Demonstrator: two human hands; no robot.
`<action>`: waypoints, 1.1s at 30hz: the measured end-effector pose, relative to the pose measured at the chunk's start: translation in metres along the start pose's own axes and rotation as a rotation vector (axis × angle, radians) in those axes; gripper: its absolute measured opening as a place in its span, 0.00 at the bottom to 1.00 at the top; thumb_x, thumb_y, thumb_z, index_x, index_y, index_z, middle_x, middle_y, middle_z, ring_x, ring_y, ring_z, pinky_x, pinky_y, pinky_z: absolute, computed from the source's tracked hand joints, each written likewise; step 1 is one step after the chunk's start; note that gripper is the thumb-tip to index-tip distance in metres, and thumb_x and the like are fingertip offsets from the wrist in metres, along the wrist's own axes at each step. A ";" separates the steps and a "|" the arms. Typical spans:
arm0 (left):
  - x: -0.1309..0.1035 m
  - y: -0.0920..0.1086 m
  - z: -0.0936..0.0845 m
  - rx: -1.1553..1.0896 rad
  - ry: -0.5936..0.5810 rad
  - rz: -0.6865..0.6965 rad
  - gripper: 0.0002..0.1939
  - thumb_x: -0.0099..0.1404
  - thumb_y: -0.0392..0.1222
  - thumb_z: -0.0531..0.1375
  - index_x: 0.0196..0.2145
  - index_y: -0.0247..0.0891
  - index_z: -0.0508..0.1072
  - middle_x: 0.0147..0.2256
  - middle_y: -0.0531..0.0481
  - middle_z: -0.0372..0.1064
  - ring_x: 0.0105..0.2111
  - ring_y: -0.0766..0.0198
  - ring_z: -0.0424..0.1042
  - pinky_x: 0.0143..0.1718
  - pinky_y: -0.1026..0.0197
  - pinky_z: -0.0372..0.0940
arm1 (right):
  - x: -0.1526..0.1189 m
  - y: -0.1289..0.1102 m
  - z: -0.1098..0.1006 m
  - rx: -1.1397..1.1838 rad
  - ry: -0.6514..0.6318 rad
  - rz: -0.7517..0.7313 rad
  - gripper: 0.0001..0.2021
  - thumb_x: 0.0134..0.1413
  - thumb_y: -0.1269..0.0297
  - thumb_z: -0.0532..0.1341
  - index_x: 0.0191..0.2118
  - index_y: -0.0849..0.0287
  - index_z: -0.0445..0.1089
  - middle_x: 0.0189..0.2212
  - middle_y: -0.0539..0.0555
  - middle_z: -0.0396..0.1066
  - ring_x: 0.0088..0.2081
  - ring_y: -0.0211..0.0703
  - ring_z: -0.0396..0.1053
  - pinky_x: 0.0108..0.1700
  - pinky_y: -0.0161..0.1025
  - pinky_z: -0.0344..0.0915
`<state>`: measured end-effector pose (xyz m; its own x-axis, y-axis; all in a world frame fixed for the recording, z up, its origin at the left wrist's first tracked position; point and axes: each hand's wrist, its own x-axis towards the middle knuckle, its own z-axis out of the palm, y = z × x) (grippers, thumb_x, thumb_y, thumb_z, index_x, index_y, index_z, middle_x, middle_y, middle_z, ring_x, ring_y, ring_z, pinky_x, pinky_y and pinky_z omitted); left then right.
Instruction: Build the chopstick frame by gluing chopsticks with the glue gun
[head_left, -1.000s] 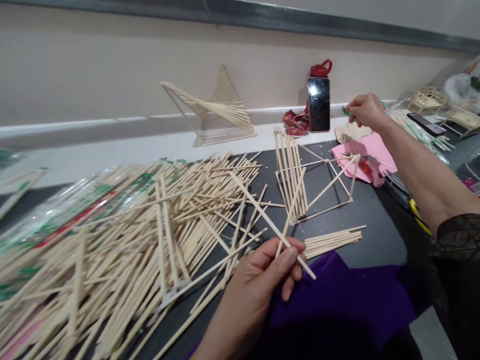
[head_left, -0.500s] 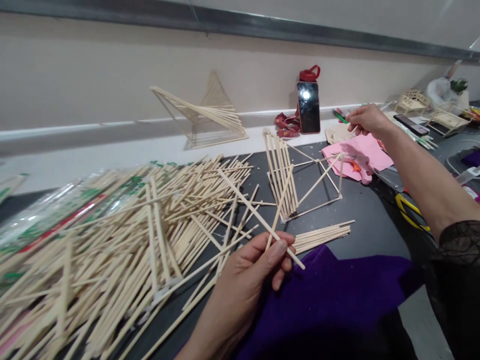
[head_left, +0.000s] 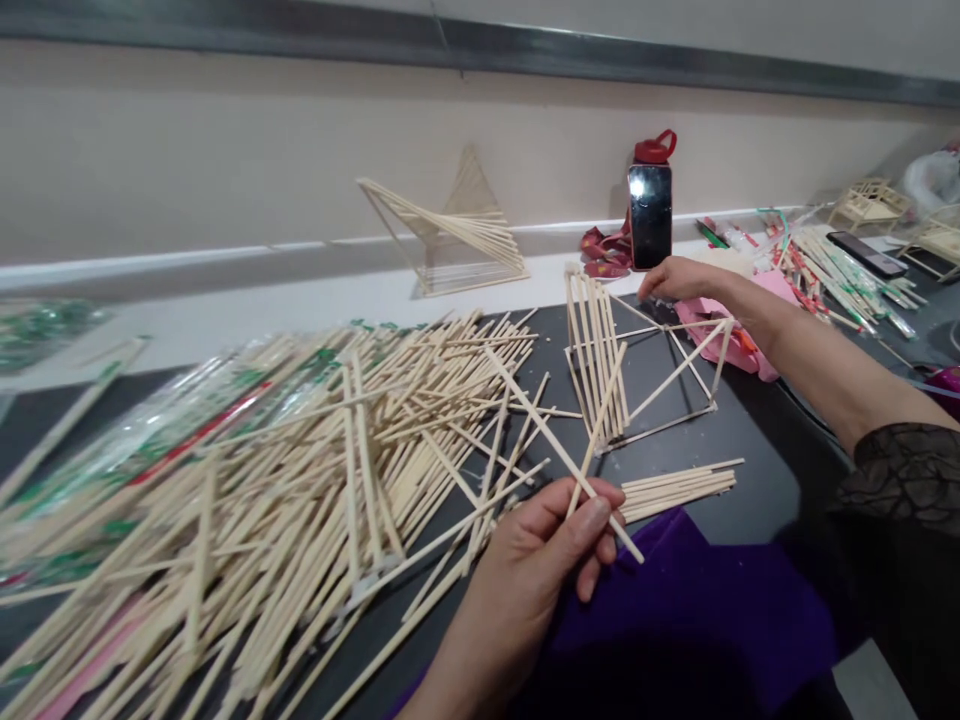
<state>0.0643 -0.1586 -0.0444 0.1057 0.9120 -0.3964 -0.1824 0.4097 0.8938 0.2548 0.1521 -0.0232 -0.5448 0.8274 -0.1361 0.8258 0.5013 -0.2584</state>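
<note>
My left hand (head_left: pixel 551 545) pinches two thin wooden chopsticks between thumb and fingers. The longer chopstick (head_left: pixel 536 415) slants down to the right and crosses the shorter chopstick (head_left: pixel 606 410). Behind them on the dark table stands a frame of glued chopsticks (head_left: pixel 679 372), with a row of parallel sticks on its left side. My right hand (head_left: pixel 681 280) reaches past the frame, above its far side and by the pink cloth (head_left: pixel 776 288). Its fingers are drawn together and point left and down; whatever they hold is hidden.
A large heap of loose chopsticks (head_left: pixel 292 520) covers the left, with plastic wrappers (head_left: pixel 217 400) behind. Several chopsticks (head_left: pixel 682 488) lie at the front. A twisted stick model (head_left: pixel 450 225), a phone (head_left: pixel 650 215) and a red-lidded bottle (head_left: pixel 655 150) stand along the wall.
The view has turned left, shifting the table things rightward. My right hand has moved left from beside the green-handled tool to near the frame. My left hand keeps both chopsticks crossed.
</note>
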 end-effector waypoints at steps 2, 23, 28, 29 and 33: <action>0.000 0.000 0.001 0.000 0.011 -0.014 0.14 0.60 0.51 0.64 0.33 0.35 0.74 0.21 0.55 0.68 0.16 0.76 0.58 0.21 0.69 0.49 | 0.004 0.005 0.002 -0.080 -0.019 0.016 0.17 0.51 0.78 0.60 0.44 0.56 0.80 0.43 0.50 0.79 0.45 0.42 0.74 0.47 0.32 0.65; 0.001 0.002 0.003 0.024 0.017 0.030 0.17 0.56 0.52 0.66 0.34 0.35 0.74 0.21 0.55 0.68 0.16 0.74 0.58 0.21 0.68 0.49 | -0.109 0.076 -0.027 0.969 0.436 0.628 0.03 0.55 0.76 0.61 0.31 0.64 0.69 0.21 0.53 0.70 0.22 0.37 0.71 0.19 0.29 0.58; 0.000 0.002 0.004 0.030 0.002 0.046 0.17 0.56 0.52 0.66 0.34 0.35 0.74 0.20 0.55 0.67 0.16 0.74 0.58 0.21 0.68 0.49 | -0.133 0.099 -0.014 1.078 0.499 0.674 0.05 0.57 0.76 0.59 0.30 0.64 0.67 0.21 0.54 0.70 0.22 0.36 0.70 0.18 0.28 0.57; 0.000 0.002 0.005 0.029 0.001 0.049 0.17 0.56 0.52 0.66 0.34 0.35 0.74 0.20 0.55 0.67 0.16 0.74 0.58 0.21 0.68 0.50 | -0.137 0.103 -0.011 1.094 0.529 0.679 0.06 0.57 0.76 0.58 0.30 0.64 0.67 0.22 0.54 0.70 0.22 0.35 0.70 0.18 0.28 0.57; -0.001 0.003 0.006 0.044 0.010 0.085 0.15 0.58 0.52 0.64 0.33 0.36 0.74 0.21 0.55 0.67 0.18 0.73 0.58 0.22 0.67 0.52 | -0.152 0.113 -0.002 1.117 0.666 0.693 0.05 0.54 0.75 0.60 0.29 0.63 0.65 0.22 0.52 0.69 0.20 0.34 0.68 0.17 0.28 0.57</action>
<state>0.0691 -0.1581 -0.0399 0.0818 0.9436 -0.3210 -0.1469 0.3299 0.9325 0.4309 0.0836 -0.0296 0.3251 0.9316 -0.1630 0.1809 -0.2304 -0.9562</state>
